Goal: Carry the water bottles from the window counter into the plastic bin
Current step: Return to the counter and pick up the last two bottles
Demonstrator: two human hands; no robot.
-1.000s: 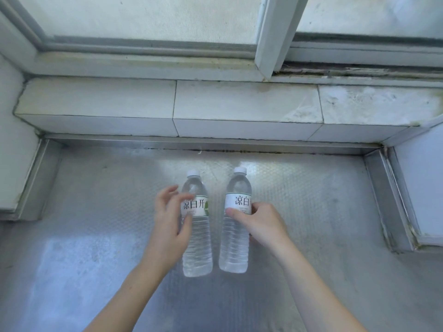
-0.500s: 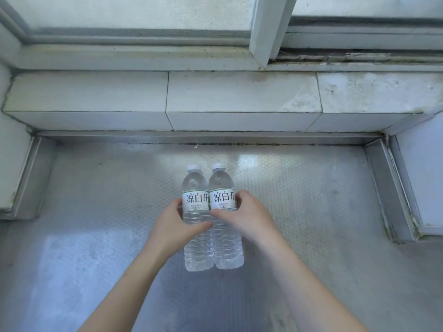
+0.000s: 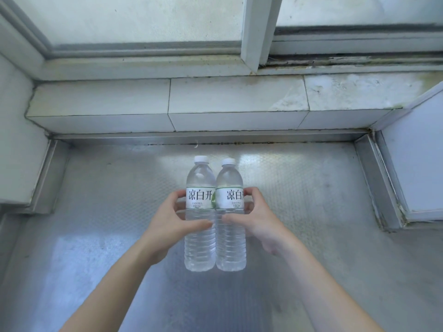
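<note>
1. So, 2 bottles total: left bottle and right bottle, clear plastic w/ water inside, standing upright on the counter, sides touching each other
2. Each has 1 white cap and 1 white label w/ black characters; a bit of green shows on the left one's label, right at the seam btwn them
3. 2 bare hands in view, 1 per bottle. Left hand wraps the left bottle from its outer side: thumb across the front just below the label, fingers curled round the back at label height
4. Right hand does the mirror on the right bottle: thumb on the front below the label, fingers round the far side, index tip at the label's top edge. Both grips closed on the bottles, not spread wide
5. The 2 thumb tips nearly meet at the middle where the bottles touch
6. Bottles sit approx. mid-counter, well apart from the side walls, nearer the back than the front edge
7. Counter is dimpled metal sheet w/ a raised metal lip on 3 sides
8. Behind it: tiled sill, 3 tiles visible across, stained at the right end
9. Above the sill: window frame w/ 1 upright bar, dirty track to its right
10. Can't tell if bottle bases are lifted off the metal or resting on it
</note>
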